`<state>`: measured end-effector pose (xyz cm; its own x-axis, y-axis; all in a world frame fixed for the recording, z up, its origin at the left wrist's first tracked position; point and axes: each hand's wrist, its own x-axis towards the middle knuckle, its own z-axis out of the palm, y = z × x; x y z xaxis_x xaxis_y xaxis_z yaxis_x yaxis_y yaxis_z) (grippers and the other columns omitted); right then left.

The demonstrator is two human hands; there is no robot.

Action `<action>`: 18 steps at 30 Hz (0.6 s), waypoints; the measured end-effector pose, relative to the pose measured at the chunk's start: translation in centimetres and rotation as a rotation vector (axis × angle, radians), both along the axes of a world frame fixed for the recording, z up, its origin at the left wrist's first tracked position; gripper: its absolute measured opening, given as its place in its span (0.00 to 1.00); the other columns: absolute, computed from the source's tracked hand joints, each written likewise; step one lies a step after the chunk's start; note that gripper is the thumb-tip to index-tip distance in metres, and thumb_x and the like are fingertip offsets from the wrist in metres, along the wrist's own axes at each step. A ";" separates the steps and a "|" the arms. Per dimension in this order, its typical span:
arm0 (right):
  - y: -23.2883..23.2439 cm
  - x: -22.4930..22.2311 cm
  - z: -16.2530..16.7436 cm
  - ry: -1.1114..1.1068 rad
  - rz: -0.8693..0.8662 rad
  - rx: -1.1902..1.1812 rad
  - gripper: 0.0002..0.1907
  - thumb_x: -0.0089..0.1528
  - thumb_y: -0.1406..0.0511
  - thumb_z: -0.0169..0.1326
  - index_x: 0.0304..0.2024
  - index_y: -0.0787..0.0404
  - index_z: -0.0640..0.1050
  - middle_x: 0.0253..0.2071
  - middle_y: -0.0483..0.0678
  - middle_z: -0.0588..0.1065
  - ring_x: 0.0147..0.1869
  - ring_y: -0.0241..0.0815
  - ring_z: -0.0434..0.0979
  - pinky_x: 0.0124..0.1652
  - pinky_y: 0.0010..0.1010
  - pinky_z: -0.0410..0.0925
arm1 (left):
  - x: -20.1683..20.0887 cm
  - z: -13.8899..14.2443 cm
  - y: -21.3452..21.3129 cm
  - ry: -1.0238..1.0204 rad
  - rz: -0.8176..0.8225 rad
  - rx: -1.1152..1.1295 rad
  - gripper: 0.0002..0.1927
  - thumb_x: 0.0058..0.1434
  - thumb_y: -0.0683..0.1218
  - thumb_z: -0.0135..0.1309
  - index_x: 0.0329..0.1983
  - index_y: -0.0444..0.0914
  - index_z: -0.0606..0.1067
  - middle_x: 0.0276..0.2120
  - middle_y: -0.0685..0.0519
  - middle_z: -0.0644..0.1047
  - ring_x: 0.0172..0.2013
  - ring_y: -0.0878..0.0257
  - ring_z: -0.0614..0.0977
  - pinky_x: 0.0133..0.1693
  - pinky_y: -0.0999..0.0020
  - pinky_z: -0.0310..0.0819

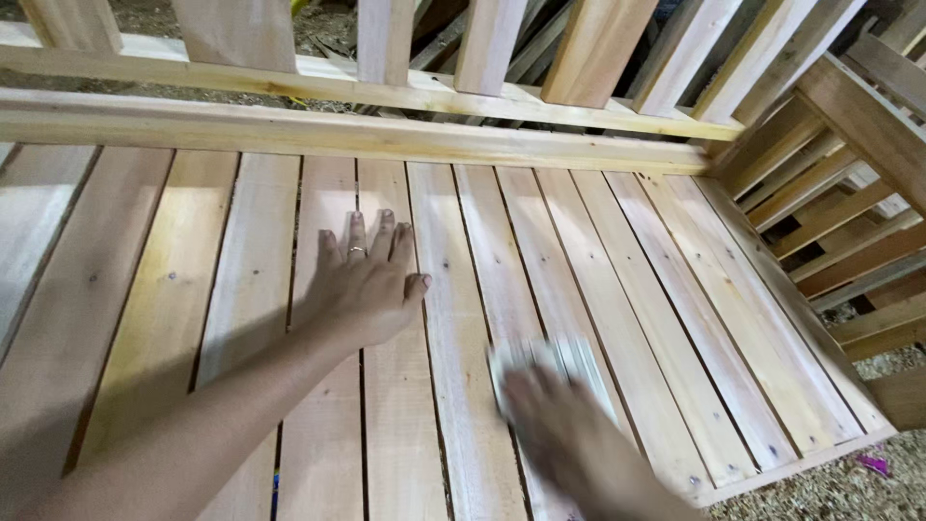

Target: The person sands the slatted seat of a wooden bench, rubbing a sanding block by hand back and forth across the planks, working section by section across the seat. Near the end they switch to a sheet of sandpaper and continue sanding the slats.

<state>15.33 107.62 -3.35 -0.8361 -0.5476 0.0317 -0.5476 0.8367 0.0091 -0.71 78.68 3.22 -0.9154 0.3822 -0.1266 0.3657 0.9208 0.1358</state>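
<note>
The left hand lies flat, palm down, on the slatted seat of an unfinished wooden bench, its fingers released and spread across two neighbouring slats, with a ring on one of them. The forearm runs in from the lower left corner. The right hand is blurred, low and right of centre, and presses down on a pale sanding block that rests on the slats just beyond its knuckles; the fingers seem to lie over the block's near edge, but the blur makes it impossible to tell how firmly they grasp it. The block sits near the front half of the seat, to the right of the left hand and apart from it. Behind the seat a long rail runs from side to side, with upright back slats rising above it. On the right, an arm frame of darker wood slopes away. Sawdust covers the floor past the seat's front right corner.
</note>
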 end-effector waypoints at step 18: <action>-2.5 4.2 1.4 -0.943 -0.377 0.710 0.34 0.75 0.47 0.32 0.79 0.43 0.40 0.83 0.38 0.33 0.85 0.48 0.27 0.77 0.55 0.31 | -0.4 -1.2 -0.8 0.040 -0.029 0.088 0.38 0.70 0.64 0.26 0.77 0.40 0.44 0.76 0.43 0.41 0.74 0.41 0.41 0.69 0.38 0.33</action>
